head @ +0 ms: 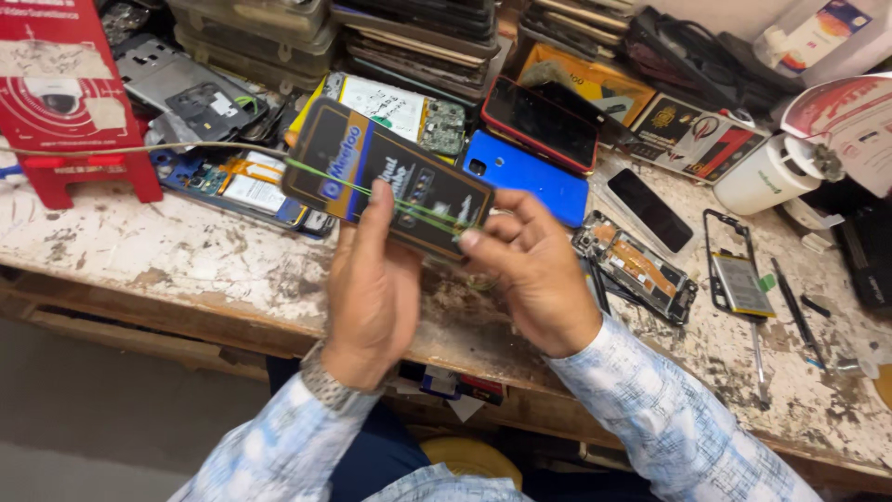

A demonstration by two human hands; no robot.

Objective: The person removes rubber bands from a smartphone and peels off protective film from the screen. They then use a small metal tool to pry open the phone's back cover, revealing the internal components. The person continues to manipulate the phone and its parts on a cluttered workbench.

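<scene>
Both hands held a flat black rectangular package with orange and blue print (386,177) above the worn, paint-flecked bench (186,256). The left hand (372,297) supported it from below, fingers closed against its back. The right hand (530,270) gripped its right end, fingertips hooked on a thin green rubber band (372,191) stretched across the package. A blue phone back cover (530,177) lay just behind.

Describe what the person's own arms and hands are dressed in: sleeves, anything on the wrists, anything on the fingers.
Both arms wear long shirt sleeves of light blue and white mottled fabric. A silver metal link watch band circles the left wrist below the bare left hand. The right hand is bare too, its cuff reaching the wrist. No gloves; no rings visible.
</scene>
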